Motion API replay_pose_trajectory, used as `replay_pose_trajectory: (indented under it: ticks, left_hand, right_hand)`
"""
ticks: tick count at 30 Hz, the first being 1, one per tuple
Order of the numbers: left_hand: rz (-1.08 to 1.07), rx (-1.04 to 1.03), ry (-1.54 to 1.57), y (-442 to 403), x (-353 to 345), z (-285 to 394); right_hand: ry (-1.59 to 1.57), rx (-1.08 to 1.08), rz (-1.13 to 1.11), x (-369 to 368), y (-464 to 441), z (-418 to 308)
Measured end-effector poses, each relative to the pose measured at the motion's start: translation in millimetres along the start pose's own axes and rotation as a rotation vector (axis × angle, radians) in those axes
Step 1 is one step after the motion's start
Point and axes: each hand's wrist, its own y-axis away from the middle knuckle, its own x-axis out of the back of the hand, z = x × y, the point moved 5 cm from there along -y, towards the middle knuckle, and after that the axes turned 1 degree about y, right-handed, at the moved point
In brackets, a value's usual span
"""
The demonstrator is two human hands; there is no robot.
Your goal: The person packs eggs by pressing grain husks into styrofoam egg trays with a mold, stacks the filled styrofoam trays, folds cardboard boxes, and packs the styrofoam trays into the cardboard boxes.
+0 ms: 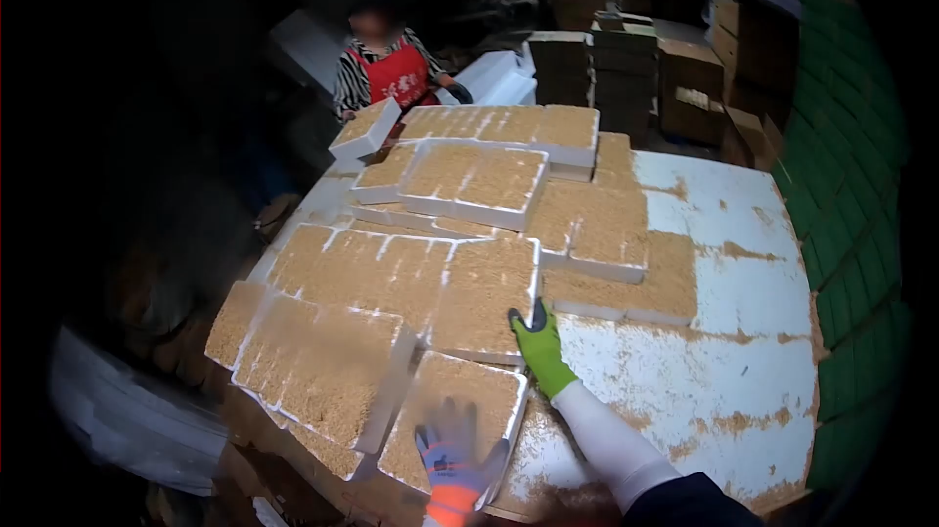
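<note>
My left hand [455,454], in a grey glove with an orange cuff, is spread over the granule-filled white tray [445,385] at the table's near edge. Its fingers are apart and slightly blurred; whether the palm presses on the granules I cannot tell. Farther up, my right hand [543,349], in a green glove with dark fingertips, grips the right edge of another white tray [489,283] full of tan, sawdust-like granules. The thumb lies over the rim, while the other fingers are partly hidden along the side wall.
Stacked filled trays [323,366] stand at the left, with more [479,175] toward the far side. A person in a red apron [396,75] is at the far edge, near a tilted tray [364,129]. Granules streak the white tabletop [704,380]. Boxes [626,67] are piled behind.
</note>
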Motion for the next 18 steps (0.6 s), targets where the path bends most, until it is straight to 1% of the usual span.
replay_pose_trajectory:
  ticks: [1,3,4,5,6,7,8,9,10,12,13,14,15,17,18]
  left_hand:
    - [-0.007,-0.012,-0.004,3,-1,2]
    - [-0.019,-0.016,-0.038,3,2,8]
    - [-0.042,-0.038,-0.03,6,0,7]
    - [-0.036,-0.045,-0.028,4,-2,8]
    - [-0.045,-0.072,-0.035,2,-5,15]
    - [-0.053,-0.065,-0.074,2,-5,14]
    - [-0.058,-0.054,-0.115,2,-4,12]
    - [-0.055,-0.067,-0.134,2,-7,10]
    - [-0.057,-0.058,-0.118,3,-12,6]
    - [-0.036,-0.064,-0.093,3,-13,7]
    - [-0.031,-0.067,-0.104,3,-12,8]
    - [-0.031,-0.062,-0.097,4,-12,9]
    - [-0.024,-0.059,-0.087,3,-12,10]
    - [0.018,-0.079,-0.125,3,-12,12]
    - [0.016,-0.1,-0.154,5,-16,6]
  right_hand:
    - [0.177,0.014,-0.032,12,9,-13]
    - [0.807,0.049,-0.164,47,22,-61]
    - [0.805,-0.033,-0.147,70,19,-39]
    - [0.662,0.075,-0.264,75,10,-22]
    - [0.508,0.217,-0.368,78,-1,-20]
    - [0.142,0.047,-0.33,108,0,-19]
    - [-0.071,0.035,-0.212,140,-7,-8]
    - [-0.039,0.061,0.048,183,-15,12]
    - [0.159,0.024,0.328,229,-20,34]
    - [0.687,-0.197,0.79,307,-29,97]
    - [0.71,-0.362,0.735,330,-31,117]
    - [0.761,-0.552,0.604,343,-41,141]
    - [0.754,-0.657,0.532,344,-43,145]
    - [0.691,-0.556,0.61,317,-71,175]
    - [0.426,-0.531,0.658,313,-75,178]
